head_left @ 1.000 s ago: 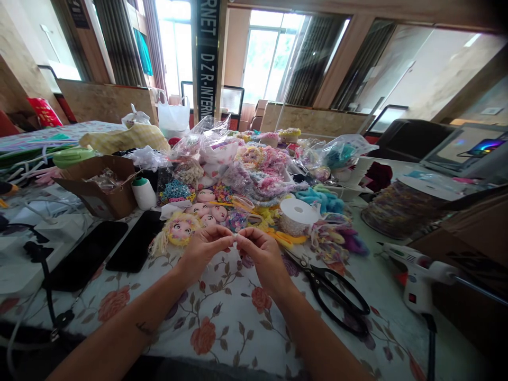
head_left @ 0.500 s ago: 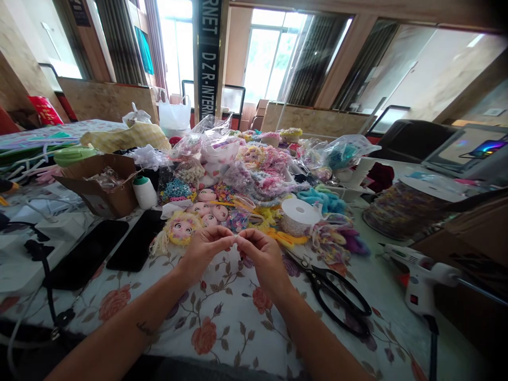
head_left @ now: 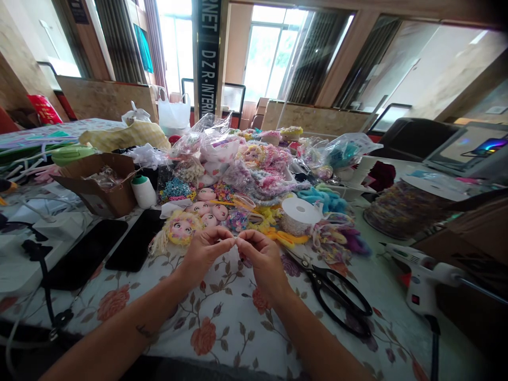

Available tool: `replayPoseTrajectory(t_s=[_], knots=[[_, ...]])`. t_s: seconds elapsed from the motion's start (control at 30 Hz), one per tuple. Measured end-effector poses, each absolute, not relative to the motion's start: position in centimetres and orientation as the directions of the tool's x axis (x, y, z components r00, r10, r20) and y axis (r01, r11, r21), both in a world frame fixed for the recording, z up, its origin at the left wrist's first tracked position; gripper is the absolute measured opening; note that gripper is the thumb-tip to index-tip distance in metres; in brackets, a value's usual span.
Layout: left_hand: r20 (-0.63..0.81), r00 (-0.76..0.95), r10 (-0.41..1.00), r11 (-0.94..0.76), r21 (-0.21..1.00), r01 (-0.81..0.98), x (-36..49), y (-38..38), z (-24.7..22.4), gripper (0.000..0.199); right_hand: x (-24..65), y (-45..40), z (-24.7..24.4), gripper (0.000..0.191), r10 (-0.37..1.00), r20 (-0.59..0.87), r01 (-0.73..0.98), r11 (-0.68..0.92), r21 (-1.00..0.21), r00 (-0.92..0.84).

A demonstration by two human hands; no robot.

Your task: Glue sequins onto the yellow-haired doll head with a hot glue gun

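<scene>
Above the flowered tablecloth point(head_left: 222, 312), my left hand point(head_left: 208, 248) and my right hand point(head_left: 257, 254) meet at the fingertips. Each is closed in a pinch between thumb and forefinger. Whatever lies between the tips is too small to make out. Just beyond my left hand is a doll head point(head_left: 182, 228) with yellow yarn hair, beside several bare doll faces point(head_left: 208, 209). Black-handled scissors point(head_left: 333, 296) lie to the right of my right hand. A white spool point(head_left: 300, 212) and orange-yellow fuzzy strips point(head_left: 288, 238) are behind it.
Two dark phones point(head_left: 89, 254) lie at the left near a white power strip point(head_left: 24, 264). A cardboard box point(head_left: 95, 185) and a white thread cone point(head_left: 144, 191) stand behind them. Bagged yarn point(head_left: 262, 164) is heaped at the back. A glue gun point(head_left: 420, 275) sits at the right.
My hands stay almost in place, fingertips still together. The view has shifted very slightly; nothing on the table has visibly moved.
</scene>
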State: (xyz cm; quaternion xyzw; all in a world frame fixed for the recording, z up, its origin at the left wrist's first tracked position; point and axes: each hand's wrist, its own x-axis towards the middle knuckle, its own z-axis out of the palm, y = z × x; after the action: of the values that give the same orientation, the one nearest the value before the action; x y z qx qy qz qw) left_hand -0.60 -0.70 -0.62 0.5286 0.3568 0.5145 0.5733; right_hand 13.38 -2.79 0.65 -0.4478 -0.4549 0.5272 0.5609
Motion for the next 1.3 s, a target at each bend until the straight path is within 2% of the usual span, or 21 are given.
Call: replayPoseTrajectory(t_s=[0.43,0.87,1.1,1.3], knots=[[0.114,0.232,0.966,-0.062,0.974,-0.218,-0.7,-0.6,-0.3,0.015,13.4,-2.9,0.6,0.019,1.0,0.022,-0.173,0.024,-0.985,0.014],[0.063,0.326,0.943,-0.008,0.986,-0.169,-1.5,-0.2,0.2,0.016,14.3,-2.5,1.2,0.016,0.996,0.079,-0.139,0.072,-0.988,-0.048],[0.059,0.35,0.935,-0.017,0.993,-0.121,-1.6,-0.2,0.5,0.014,14.9,-2.2,1.5,0.02,0.989,0.041,-0.019,0.039,-0.999,-0.144],[0.01,0.419,0.908,0.021,0.997,-0.07,-2.1,0.1,0.5,0.014,15.1,-2.1,1.4,0.017,0.979,0.019,0.012,0.022,-1.0,-0.203]])
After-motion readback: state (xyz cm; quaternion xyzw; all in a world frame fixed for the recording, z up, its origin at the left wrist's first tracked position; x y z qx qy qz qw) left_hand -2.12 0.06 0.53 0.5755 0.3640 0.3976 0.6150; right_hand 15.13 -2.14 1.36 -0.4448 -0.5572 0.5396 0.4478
